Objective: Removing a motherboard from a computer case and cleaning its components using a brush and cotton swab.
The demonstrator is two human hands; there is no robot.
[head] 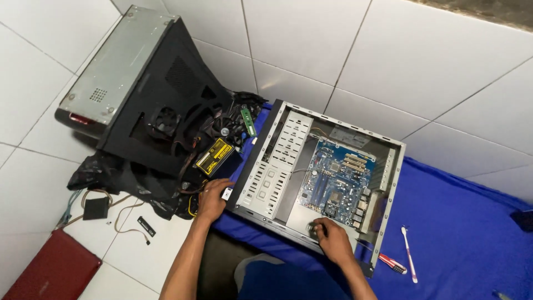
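Observation:
An open grey computer case (276,145) lies on its side on a blue cloth (455,211), with a blue motherboard (336,178) inside. My left hand (214,199) rests at the case's left front corner, touching a small white piece there. My right hand (332,238) is inside the case's near edge, fingers curled over something small just below the motherboard; what it grips is hidden.
A second black case (150,94) leans against the tiled wall at left, with fans, cables and a yellow-labelled power supply (214,156) piled beside it. A red-handled screwdriver (392,263) and a white toothbrush (409,254) lie on the cloth at right. A red laptop (47,270) sits bottom left.

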